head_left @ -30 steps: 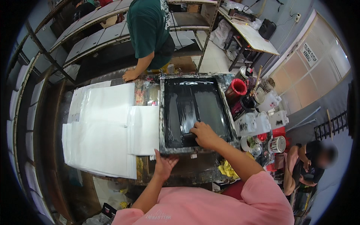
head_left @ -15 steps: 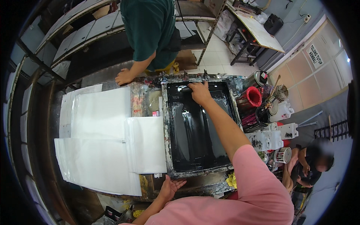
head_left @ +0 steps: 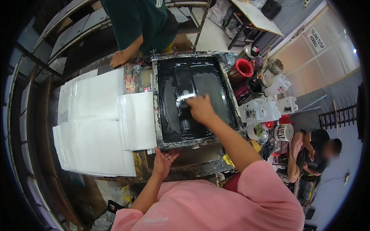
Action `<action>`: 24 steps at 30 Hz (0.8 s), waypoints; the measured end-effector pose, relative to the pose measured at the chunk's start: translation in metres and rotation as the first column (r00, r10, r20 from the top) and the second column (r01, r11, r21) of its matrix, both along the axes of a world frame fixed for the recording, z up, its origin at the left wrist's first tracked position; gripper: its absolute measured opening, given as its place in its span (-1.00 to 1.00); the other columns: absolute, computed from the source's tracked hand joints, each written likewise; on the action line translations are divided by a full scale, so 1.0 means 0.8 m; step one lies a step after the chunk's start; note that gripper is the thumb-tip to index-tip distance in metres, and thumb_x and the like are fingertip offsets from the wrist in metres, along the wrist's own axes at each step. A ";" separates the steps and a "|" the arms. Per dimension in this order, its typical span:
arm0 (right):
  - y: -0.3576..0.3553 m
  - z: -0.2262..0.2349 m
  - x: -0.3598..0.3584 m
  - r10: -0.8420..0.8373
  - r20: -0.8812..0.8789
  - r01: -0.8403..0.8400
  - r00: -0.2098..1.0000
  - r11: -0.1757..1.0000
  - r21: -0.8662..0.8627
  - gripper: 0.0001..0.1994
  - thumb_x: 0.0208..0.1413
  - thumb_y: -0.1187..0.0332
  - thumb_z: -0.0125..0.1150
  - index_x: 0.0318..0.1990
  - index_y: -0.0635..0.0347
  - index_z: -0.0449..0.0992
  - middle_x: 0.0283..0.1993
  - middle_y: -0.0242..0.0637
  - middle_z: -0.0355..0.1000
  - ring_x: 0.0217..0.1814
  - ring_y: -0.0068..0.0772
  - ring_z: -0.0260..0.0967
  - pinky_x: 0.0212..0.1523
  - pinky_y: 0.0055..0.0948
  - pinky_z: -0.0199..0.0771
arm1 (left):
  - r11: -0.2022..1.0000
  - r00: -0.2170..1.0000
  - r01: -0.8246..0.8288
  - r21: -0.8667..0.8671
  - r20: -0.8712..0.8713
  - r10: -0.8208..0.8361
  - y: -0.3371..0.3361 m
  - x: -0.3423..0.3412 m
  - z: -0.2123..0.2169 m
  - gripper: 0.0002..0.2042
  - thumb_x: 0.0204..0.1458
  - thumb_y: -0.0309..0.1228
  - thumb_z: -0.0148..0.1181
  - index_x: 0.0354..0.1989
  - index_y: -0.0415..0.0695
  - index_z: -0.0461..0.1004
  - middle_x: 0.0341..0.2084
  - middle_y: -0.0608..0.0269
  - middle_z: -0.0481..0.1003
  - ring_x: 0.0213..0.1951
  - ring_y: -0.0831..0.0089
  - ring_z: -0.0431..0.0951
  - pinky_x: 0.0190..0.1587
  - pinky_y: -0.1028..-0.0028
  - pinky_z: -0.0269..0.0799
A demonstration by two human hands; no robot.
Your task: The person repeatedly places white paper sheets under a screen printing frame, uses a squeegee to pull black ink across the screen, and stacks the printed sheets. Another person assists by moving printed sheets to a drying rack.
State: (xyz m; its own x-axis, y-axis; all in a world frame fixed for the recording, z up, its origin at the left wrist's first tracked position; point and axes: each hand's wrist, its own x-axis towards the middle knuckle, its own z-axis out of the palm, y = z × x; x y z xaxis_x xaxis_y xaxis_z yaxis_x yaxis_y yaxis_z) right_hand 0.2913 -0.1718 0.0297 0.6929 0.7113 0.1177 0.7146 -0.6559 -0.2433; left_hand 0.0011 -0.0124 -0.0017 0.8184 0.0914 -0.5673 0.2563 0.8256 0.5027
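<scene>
A screen-printing frame [head_left: 158,144] lies on the worktable, its mesh coated with glossy black ink. My right hand [head_left: 202,109] is closed around a dark, ink-covered squeegee [head_left: 185,111] over the middle of the mesh; the hand hides part of it. At the frame's near left corner is my left hand [head_left: 163,163], palm up with fingers stretched out, close under the near edge; whether it touches the frame I cannot tell. Stacks of white sheets [head_left: 92,142] cover the table to the left, and a smaller white stack [head_left: 138,119] reaches the frame's left side.
Across the table a person in a dark green shirt rests a hand [head_left: 120,57] on its far edge. Ink cans, a red container [head_left: 243,68] and white plastic jugs [head_left: 260,111] crowd the right side. Another person sits at the right. Metal shelves [head_left: 83,29] stand behind and left.
My right hand has drawn the squeegee from the frame's far end toward me, to mid-mesh. The left hand stays by the near corner. The whole view has shifted.
</scene>
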 end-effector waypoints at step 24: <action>-0.011 -0.045 -0.091 -0.065 0.028 0.067 0.998 0.993 -0.095 -0.57 0.20 0.44 0.22 0.25 0.01 0.52 0.18 -0.29 0.49 0.30 -0.18 0.40 0.40 0.32 0.14 | 0.982 0.963 0.004 -0.190 -0.264 -0.055 0.002 0.011 -0.040 0.31 0.17 0.55 -0.03 0.57 -0.47 -0.44 0.49 -0.36 0.06 0.48 -0.13 0.26 0.51 0.05 0.26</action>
